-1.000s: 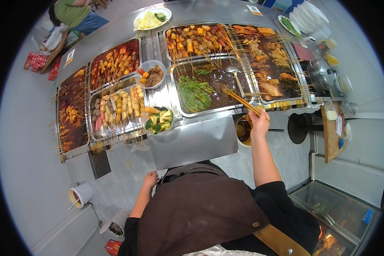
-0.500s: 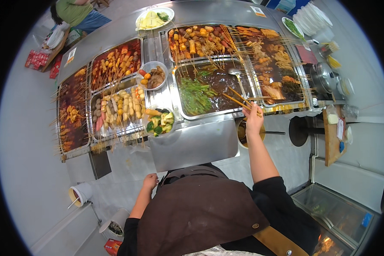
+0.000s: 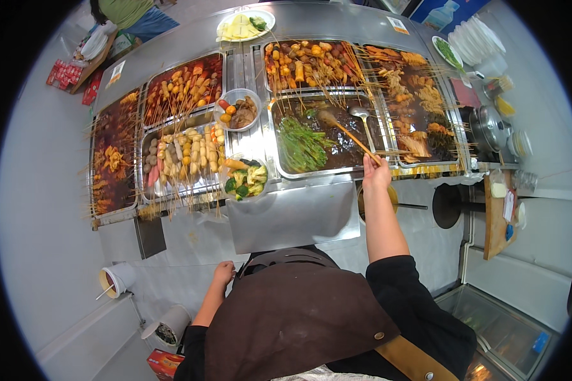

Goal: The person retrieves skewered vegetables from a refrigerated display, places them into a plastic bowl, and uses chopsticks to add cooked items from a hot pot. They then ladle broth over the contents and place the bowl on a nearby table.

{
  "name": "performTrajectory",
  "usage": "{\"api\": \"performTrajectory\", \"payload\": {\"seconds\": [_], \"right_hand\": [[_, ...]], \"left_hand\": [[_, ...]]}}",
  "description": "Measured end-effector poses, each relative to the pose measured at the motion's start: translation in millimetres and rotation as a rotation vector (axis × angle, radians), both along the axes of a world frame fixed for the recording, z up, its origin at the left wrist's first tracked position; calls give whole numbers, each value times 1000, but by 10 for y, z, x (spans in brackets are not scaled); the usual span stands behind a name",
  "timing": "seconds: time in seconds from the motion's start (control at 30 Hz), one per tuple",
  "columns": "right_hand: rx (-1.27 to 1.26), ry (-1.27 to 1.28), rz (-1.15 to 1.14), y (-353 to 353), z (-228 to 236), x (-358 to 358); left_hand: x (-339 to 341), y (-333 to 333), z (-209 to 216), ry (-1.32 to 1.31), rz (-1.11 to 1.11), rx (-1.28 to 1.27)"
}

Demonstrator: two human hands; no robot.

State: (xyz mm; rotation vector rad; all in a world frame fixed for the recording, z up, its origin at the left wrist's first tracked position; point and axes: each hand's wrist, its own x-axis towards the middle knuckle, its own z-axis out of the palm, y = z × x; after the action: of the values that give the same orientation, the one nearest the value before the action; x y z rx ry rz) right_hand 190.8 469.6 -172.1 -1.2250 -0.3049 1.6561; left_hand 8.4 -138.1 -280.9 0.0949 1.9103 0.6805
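Two hands at work, very differently busy: right hand [image 3: 375, 173] up at the near rim of the dark broth tray [image 3: 346, 162], fingers closed round the end of a long wooden-handled ladle [image 3: 343, 130], held far out on the handle, seemingly to keep clear of the hot liquid. Ladle laid slantwise, bowl sunk far and left in the broth just beside the heap of green vegetables [image 3: 300, 145], handle rising near and right to the grip. Metal ladle [image 3: 362, 117] resting unattended just to the right of the wooden bowl, handle leaning toward the near rim for an easy grab. Left hand [image 3: 223, 273] low by the apron [image 3: 292, 317], loosely curled, holding nothing as far as can be seen, parked at the near edge of the steel table [image 3: 292, 216]. Skewers packed in the trays with sticks pointing outward over the rims, likely so each can be lifted out without touching the food. Small bowl of broccoli and mixed pieces [image 3: 245, 179] set on the steel strip between the trays, another bowl of meat and bright balls [image 3: 238, 109] farther along the same strip. Plate of pale slices [image 3: 243, 25] at the far edge. Stack of white bowls [image 3: 478, 39] far right. Another person [image 3: 133, 13] at the far left corner.
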Motion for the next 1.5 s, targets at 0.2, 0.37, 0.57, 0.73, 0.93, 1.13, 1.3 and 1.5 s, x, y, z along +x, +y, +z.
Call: {"api": "performTrajectory", "payload": {"seconds": [0.2, 0.37, 0.57, 0.73, 0.93, 1.13, 1.3, 1.5], "right_hand": [[-28, 173, -6, -124, 175, 246], [29, 271, 15, -157, 611, 445], [123, 320, 85, -139, 1281, 662], [132, 262, 65, -183, 1378, 795], [66, 247, 8, -186, 1002, 885], [109, 127, 26, -220, 593, 770], [388, -263, 214, -256, 558, 210], [1090, -930, 543, -335, 1458, 247]], "left_hand": [[49, 136, 168, 88, -11, -60], [16, 122, -74, -5, 100, 20], [81, 143, -298, -75, 195, 2], [120, 150, -408, -63, 158, 29], [236, 189, -242, -61, 180, 56], [304, 332, 312, 73, -43, 27], [369, 347, 481, 45, -60, 51], [365, 405, 489, 65, -77, 47]]}}
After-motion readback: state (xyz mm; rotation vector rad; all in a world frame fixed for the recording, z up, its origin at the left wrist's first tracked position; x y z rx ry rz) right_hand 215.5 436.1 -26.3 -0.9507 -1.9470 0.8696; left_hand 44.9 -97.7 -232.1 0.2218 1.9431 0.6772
